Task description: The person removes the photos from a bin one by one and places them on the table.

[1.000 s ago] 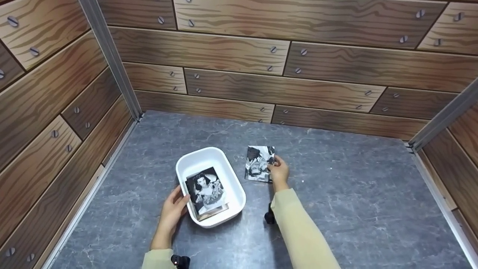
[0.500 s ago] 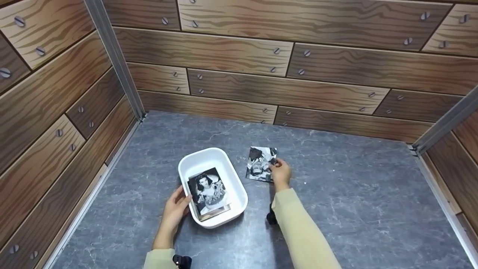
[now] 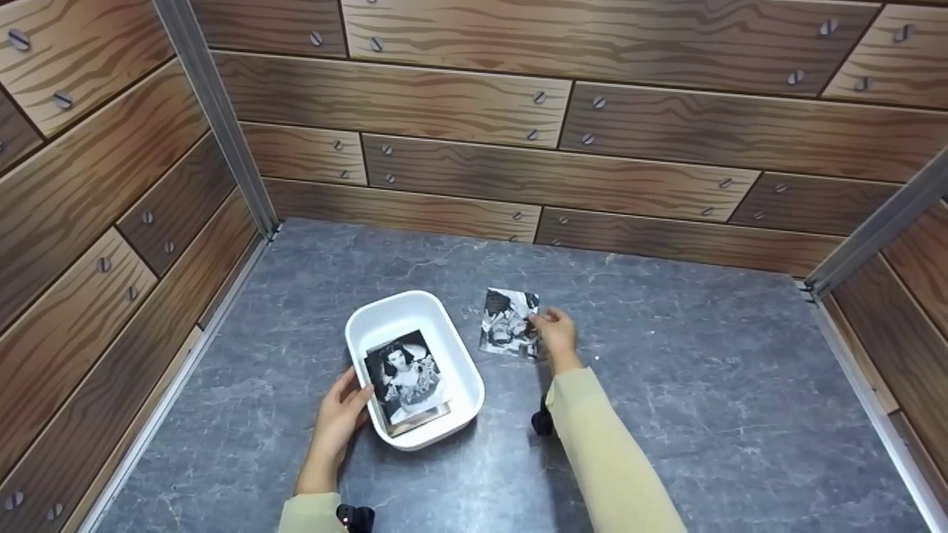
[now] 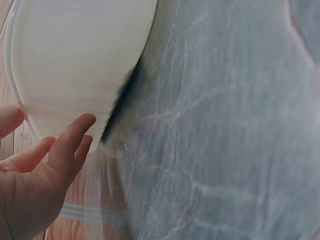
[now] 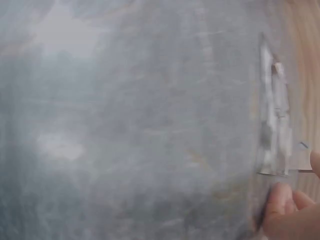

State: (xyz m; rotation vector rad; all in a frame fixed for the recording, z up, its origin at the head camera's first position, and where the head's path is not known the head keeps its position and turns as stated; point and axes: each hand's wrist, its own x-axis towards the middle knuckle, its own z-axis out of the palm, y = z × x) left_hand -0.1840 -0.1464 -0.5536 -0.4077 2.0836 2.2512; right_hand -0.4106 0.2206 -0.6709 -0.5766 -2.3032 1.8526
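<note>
A white plastic tub [image 3: 466, 355] stands on the grey marbled surface. My left hand [image 3: 341, 422] holds its left side, thumb at the rim and fingers along the outer wall [image 4: 65, 85]. Inside the tub lies a small stack of photos, the top one a black-and-white photo [image 3: 407, 381] of a person in a patterned dress. To the right of the tub lies another black-and-white photo [image 3: 507, 326], seen edge-on as a flat photo [image 5: 275, 115] in the right wrist view. My right hand [image 3: 559, 337] is at that photo's right edge, thumb and fingers apart in the right wrist view.
Wood-plank-patterned walls [image 3: 459, 96] enclose the grey surface [image 3: 703, 385] at the back and both sides. Metal corner posts [image 3: 222, 118] stand at the left and right rear.
My right thumb has drawn back from over the photo to its right edge, and the grip has loosened. The tub and my left hand have stayed in place.
</note>
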